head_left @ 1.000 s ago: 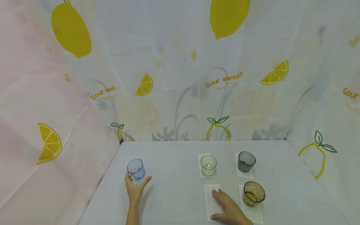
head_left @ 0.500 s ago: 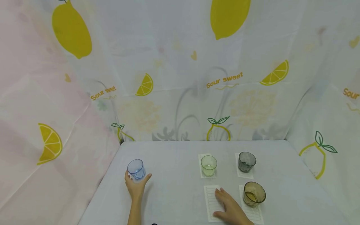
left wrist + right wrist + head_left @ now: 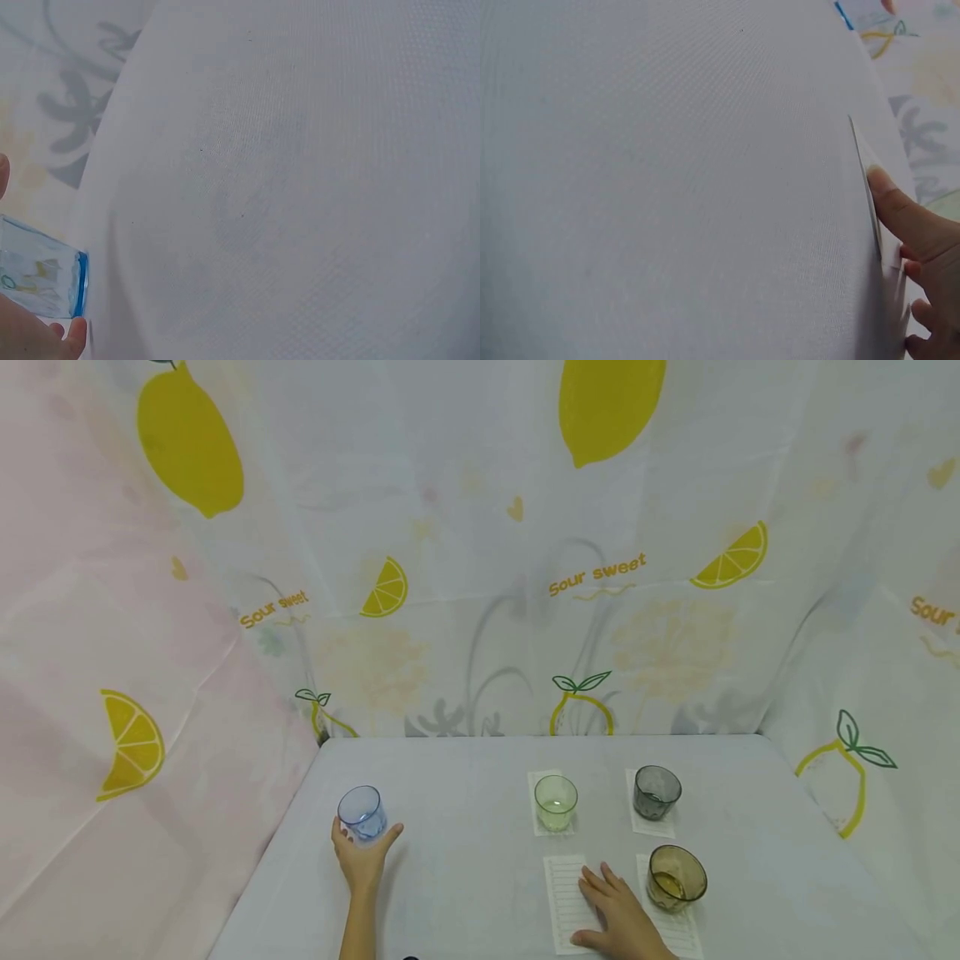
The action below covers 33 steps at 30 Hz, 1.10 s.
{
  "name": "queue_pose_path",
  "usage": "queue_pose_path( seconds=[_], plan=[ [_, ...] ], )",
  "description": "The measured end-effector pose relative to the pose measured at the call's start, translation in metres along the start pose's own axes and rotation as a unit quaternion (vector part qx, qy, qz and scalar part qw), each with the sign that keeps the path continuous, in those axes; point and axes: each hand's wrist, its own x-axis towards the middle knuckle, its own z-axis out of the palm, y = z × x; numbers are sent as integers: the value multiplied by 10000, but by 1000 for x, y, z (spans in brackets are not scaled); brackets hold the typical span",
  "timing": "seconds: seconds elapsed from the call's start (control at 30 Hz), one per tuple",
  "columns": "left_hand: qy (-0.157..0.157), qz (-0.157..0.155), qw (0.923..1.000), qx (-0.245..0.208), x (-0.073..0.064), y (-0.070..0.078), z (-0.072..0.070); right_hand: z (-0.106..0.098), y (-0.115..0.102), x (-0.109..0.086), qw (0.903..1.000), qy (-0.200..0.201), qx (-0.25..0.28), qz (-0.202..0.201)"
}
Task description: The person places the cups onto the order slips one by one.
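In the head view a clear blue glass [image 3: 363, 814] stands upright at the table's left. My left hand [image 3: 362, 860] is just in front of it, with fingers at its left side and the thumb stretched out to the right, apart from the glass. The left wrist view shows the blue glass [image 3: 43, 277] between the separated thumb and fingers. My right hand [image 3: 619, 914] lies over the right part of a white lined paper pad [image 3: 564, 897], fingers spread. In the right wrist view the thumb [image 3: 896, 206] is right at the edge of the pad [image 3: 870, 180].
Behind the right hand a green glass [image 3: 556, 806] stands on a white paper. Further right a grey glass [image 3: 657, 793] and an amber glass [image 3: 677, 881] stand on papers too. A lemon-printed curtain [image 3: 465, 643] encloses the table [image 3: 465, 860] at the back and sides.
My right hand has shifted slightly to the right over the paper pad, and its fingers have spread apart. The left hand and all the glasses stay almost where they were.
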Motion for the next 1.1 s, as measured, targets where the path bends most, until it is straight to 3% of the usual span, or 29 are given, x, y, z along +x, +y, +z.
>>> queue_pose_path(
  seconds=[0.23,0.6,0.9,1.1],
  plan=[
    [-3,-29,10000,78,-2,0,0,5,3,-1,9997,218,-73,-4],
    [3,-33,10000,80,-4,1,-1,6,7,-3,9986,115,-465,-246],
    [-22,-44,10000,51,-3,1,-1,7,6,-5,9977,555,-371,-77],
    [17,18,10000,73,-2,1,0,5,12,-7,9949,684,-610,-430]
  ],
)
